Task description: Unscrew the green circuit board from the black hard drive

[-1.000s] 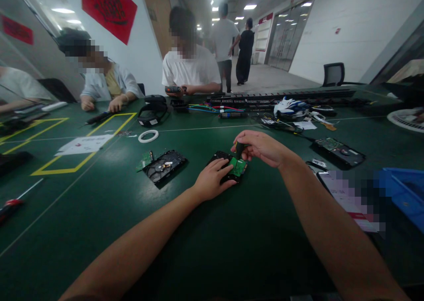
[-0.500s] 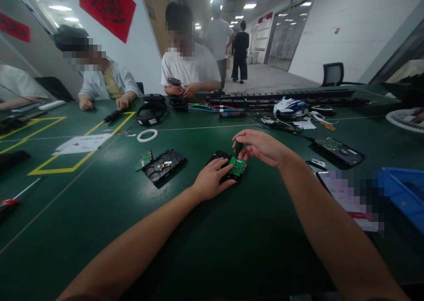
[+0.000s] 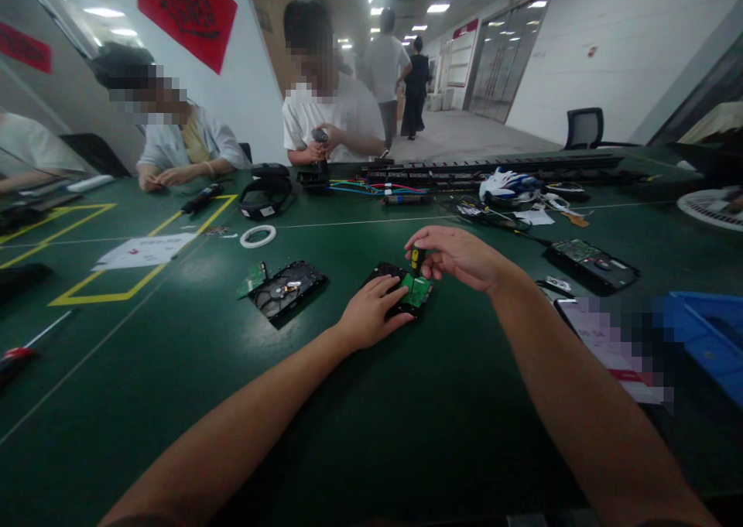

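A black hard drive (image 3: 385,270) with a green circuit board (image 3: 419,290) on its upper face lies on the dark green table. My left hand (image 3: 374,310) rests over its left side, fingers spread and pressed down. In my right hand (image 3: 453,256) a short black-and-yellow screwdriver (image 3: 416,258) stands nearly upright, its handle between thumb and fingers. The blade points down at the green board; whether its tip sits in a screw is too small to tell. Left of my hands lies another black drive casing (image 3: 289,289), with a loose green board (image 3: 251,281) beside it.
A white tape roll (image 3: 258,237) lies behind the casing. At right are another hard drive (image 3: 592,264), a phone (image 3: 609,349) and a blue bin (image 3: 705,341). A red-handled screwdriver (image 3: 17,357) lies far left. Two people sit across the table, one holding a power tool (image 3: 319,144).
The screwdriver's handle has turned, showing more yellow, with my right fingers slightly shifted. My left hand stays put. Across the table, a person has brought both hands onto the power tool.
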A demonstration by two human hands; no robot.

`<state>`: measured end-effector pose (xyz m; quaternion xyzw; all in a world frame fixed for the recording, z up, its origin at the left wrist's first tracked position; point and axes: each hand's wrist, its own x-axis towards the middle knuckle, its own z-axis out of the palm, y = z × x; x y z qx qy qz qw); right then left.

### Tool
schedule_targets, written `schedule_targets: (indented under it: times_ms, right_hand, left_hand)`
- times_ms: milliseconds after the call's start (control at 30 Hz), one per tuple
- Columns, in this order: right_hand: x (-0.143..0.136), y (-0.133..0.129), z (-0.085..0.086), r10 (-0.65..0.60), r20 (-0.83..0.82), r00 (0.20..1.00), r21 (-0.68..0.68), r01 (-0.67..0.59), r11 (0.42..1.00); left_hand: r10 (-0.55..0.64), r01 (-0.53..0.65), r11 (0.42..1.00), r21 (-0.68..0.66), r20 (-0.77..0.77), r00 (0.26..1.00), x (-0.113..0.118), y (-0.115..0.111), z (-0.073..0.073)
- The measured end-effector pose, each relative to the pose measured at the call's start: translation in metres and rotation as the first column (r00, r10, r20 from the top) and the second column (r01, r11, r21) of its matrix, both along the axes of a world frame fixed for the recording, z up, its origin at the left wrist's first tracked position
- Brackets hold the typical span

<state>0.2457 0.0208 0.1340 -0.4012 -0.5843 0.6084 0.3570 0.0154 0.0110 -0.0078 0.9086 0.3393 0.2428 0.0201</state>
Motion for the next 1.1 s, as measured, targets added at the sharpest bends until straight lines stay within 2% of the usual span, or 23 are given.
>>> schedule_targets:
  times_ms: [133, 333, 700, 967, 1100]
  right_hand:
    - [0.0014, 0.0017, -0.0022, 0.021, -0.01, 1.0, 0.019, -0.02, 1.0]
    - [-0.0008, -0.0008, -0.0015, -0.016, 0.062, 0.998, 0.035, 0.014, 0.999]
    - [-0.0015, -0.0041, 0.002, -0.017, 0.039, 0.999, 0.031, 0.016, 0.999]
    - [-0.0006, -0.0011, -0.0002, 0.007, 0.121, 0.993, 0.107, -0.02, 0.994]
    - [-0.0035, -0.0045, 0.0009, -0.013, 0.083, 0.996, 0.052, 0.008, 0.999]
  left_hand:
    - [0.002, -0.002, 1.0, -0.001, -0.007, 1.0, -0.0001, 0.0, -0.0004]
    - [0.003, -0.003, 1.0, -0.008, -0.014, 1.0, -0.0003, -0.0001, 0.0008]
    - [-0.003, 0.003, 1.0, -0.004, 0.012, 1.0, -0.0001, 0.0006, -0.0007]
    - [0.003, -0.003, 1.0, -0.006, -0.006, 1.0, 0.0, 0.0004, 0.0002]
    - [0.005, -0.005, 1.0, 0.0, -0.01, 1.0, 0.0006, 0.0, 0.0004]
